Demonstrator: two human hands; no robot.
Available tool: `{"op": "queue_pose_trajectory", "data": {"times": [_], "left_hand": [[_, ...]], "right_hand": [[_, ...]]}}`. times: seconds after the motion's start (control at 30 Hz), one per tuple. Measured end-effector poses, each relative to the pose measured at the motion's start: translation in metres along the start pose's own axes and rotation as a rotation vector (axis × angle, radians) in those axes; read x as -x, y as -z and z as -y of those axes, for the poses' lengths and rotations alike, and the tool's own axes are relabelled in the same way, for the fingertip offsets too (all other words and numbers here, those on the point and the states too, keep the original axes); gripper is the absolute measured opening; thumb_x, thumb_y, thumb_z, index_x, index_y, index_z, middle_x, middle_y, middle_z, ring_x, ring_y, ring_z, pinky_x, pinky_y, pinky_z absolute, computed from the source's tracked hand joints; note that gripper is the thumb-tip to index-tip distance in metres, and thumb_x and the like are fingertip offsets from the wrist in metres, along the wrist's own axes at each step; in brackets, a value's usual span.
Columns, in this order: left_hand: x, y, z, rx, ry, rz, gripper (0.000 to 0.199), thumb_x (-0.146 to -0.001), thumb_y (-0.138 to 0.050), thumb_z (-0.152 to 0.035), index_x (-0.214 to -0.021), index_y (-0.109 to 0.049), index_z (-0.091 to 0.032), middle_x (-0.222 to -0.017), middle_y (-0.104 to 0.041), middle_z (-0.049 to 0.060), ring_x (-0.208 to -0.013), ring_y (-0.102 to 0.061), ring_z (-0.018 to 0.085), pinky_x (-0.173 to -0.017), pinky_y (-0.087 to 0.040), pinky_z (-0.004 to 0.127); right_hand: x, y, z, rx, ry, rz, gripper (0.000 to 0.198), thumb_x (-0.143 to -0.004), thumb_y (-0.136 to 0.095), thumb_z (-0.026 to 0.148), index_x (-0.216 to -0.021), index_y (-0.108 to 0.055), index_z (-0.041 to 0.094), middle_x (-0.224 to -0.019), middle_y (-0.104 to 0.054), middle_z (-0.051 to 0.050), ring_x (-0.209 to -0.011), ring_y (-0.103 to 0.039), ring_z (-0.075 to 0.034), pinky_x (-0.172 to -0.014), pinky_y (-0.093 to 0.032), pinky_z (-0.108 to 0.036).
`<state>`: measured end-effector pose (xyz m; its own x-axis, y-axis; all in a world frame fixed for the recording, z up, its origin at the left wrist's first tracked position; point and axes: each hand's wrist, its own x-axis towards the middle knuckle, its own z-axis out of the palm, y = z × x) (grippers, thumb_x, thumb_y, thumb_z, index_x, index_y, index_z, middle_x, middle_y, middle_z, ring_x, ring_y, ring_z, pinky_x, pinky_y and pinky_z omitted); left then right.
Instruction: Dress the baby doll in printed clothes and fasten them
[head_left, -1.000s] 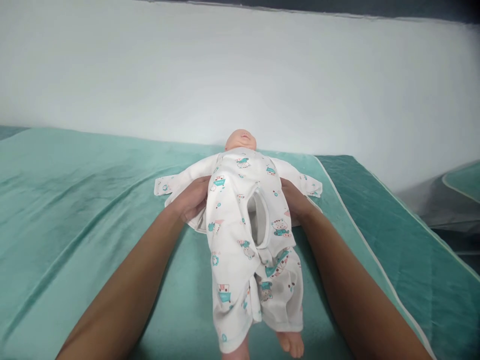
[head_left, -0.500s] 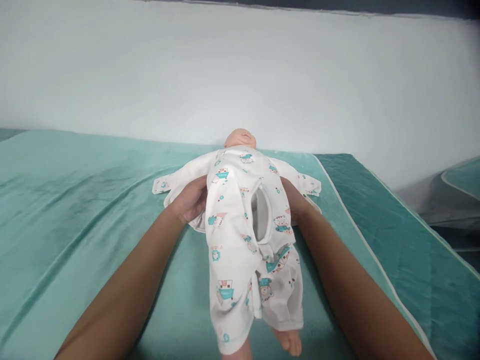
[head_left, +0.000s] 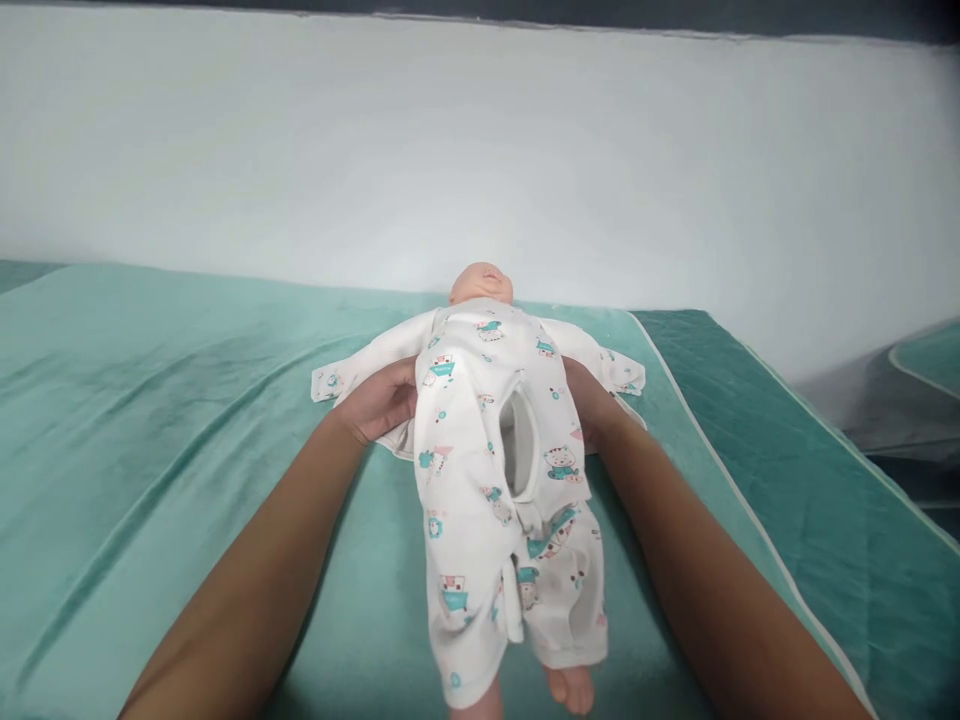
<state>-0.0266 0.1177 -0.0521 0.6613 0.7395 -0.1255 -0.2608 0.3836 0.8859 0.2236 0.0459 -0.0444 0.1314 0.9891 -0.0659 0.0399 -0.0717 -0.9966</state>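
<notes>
A baby doll [head_left: 481, 284] lies on its back with its head toward the wall. It wears white, cartoon-printed baby clothes [head_left: 459, 440] with an oval opening at the front. Both sleeves spread out sideways, and the feet poke from the trouser legs near me. My left hand [head_left: 384, 400] is closed against the doll's side at the waist, its thumb showing and its fingertips hidden by the cloth. On the opposite side, my right hand [head_left: 589, 400] grips the trunk from below, most of its fingers out of sight behind the clothes.
A light green sheet [head_left: 187, 480] with creases on the left covers the surface. Along the right runs a darker green quilted mat [head_left: 795, 480] beside the sheet's pale edge. A white wall [head_left: 480, 140] stands close behind the doll's head.
The doll's trouser legs have shifted slightly, and the foot on the right sits a little further left. My hands stay at the doll's sides. The view has tilted a touch.
</notes>
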Motion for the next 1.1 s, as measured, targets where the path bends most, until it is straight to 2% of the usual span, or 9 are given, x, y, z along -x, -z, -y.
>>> {"op": "queue_pose_trajectory", "data": {"times": [0.1, 0.2, 0.27, 0.4, 0.6, 0.73, 0.93, 1.1], "left_hand": [[0.001, -0.003, -0.001, -0.005, -0.019, -0.009, 0.027, -0.064, -0.066, -0.007, -0.089, -0.072, -0.014, -0.078, -0.075, 0.003, -0.071, -0.069, 0.016, -0.069, -0.057, 0.024], [0.002, -0.004, -0.001, -0.061, -0.006, -0.029, 0.039, -0.064, -0.068, -0.006, -0.102, -0.071, -0.015, -0.078, -0.075, 0.003, -0.071, -0.070, 0.017, -0.069, -0.057, 0.025], [0.003, -0.001, 0.000, -0.095, -0.013, -0.031, 0.045, -0.065, -0.070, -0.007, -0.108, -0.070, -0.016, -0.081, -0.076, 0.004, -0.072, -0.070, 0.017, -0.071, -0.058, 0.025], [0.004, 0.006, 0.000, -0.142, -0.022, -0.003, 0.047, -0.063, -0.071, -0.004, -0.109, -0.071, -0.017, -0.087, -0.076, 0.006, -0.076, -0.071, 0.018, -0.075, -0.057, 0.027], [0.006, 0.008, -0.003, -0.172, -0.010, -0.001, 0.055, -0.064, -0.070, -0.006, -0.117, -0.071, -0.019, -0.103, -0.076, 0.009, -0.095, -0.070, 0.024, -0.079, -0.056, 0.029], [0.006, 0.006, -0.004, -0.194, -0.019, -0.050, 0.054, -0.064, -0.070, -0.007, -0.116, -0.072, -0.021, -0.100, -0.076, 0.008, -0.094, -0.070, 0.023, -0.077, -0.056, 0.028], [0.008, 0.007, -0.004, -0.193, -0.007, -0.026, 0.049, -0.063, -0.074, -0.008, -0.110, -0.074, -0.023, -0.094, -0.076, 0.006, -0.089, -0.071, 0.022, -0.077, -0.056, 0.028], [0.002, 0.009, 0.000, -0.216, 0.002, -0.070, 0.030, -0.062, -0.073, -0.010, -0.091, -0.076, -0.018, -0.082, -0.076, 0.007, -0.080, -0.071, 0.021, -0.078, -0.056, 0.032]], "right_hand": [[-0.002, 0.001, -0.002, -0.087, -0.094, 0.067, 0.031, -0.065, -0.075, 0.030, -0.094, -0.071, 0.021, -0.092, -0.076, -0.005, -0.084, -0.066, -0.025, -0.073, -0.055, -0.037], [-0.004, 0.002, -0.005, -0.142, -0.084, 0.096, 0.033, -0.063, -0.075, 0.028, -0.095, -0.072, 0.022, -0.093, -0.076, -0.004, -0.086, -0.066, -0.024, -0.074, -0.055, -0.036], [-0.003, -0.001, -0.003, -0.168, -0.079, 0.075, 0.028, -0.061, -0.075, 0.028, -0.088, -0.072, 0.021, -0.090, -0.075, -0.004, -0.083, -0.065, -0.024, -0.074, -0.054, -0.035], [0.001, -0.008, 0.005, -0.162, -0.084, -0.022, 0.020, -0.056, -0.075, 0.029, -0.073, -0.068, 0.021, -0.086, -0.074, -0.005, -0.080, -0.063, -0.024, -0.073, -0.052, -0.037], [0.001, -0.010, 0.008, -0.012, 0.039, -0.082, 0.020, -0.057, -0.075, 0.039, -0.068, -0.066, 0.025, -0.085, -0.073, -0.007, -0.089, -0.061, -0.031, -0.079, -0.050, -0.044], [0.000, -0.010, 0.005, 0.023, 0.088, -0.084, 0.022, -0.057, -0.075, 0.043, -0.063, -0.062, 0.026, -0.078, -0.072, -0.007, -0.086, -0.060, -0.030, -0.074, -0.050, -0.042], [0.002, -0.011, 0.006, 0.018, 0.156, -0.106, 0.014, -0.062, -0.067, 0.035, -0.063, -0.061, 0.023, -0.074, -0.069, -0.004, -0.090, -0.059, -0.028, -0.078, -0.049, -0.040], [-0.003, -0.007, 0.005, 0.051, 0.177, -0.073, 0.014, -0.062, -0.064, 0.029, -0.072, -0.068, 0.019, -0.082, -0.071, -0.004, -0.088, -0.059, -0.025, -0.084, -0.047, -0.039]]}}
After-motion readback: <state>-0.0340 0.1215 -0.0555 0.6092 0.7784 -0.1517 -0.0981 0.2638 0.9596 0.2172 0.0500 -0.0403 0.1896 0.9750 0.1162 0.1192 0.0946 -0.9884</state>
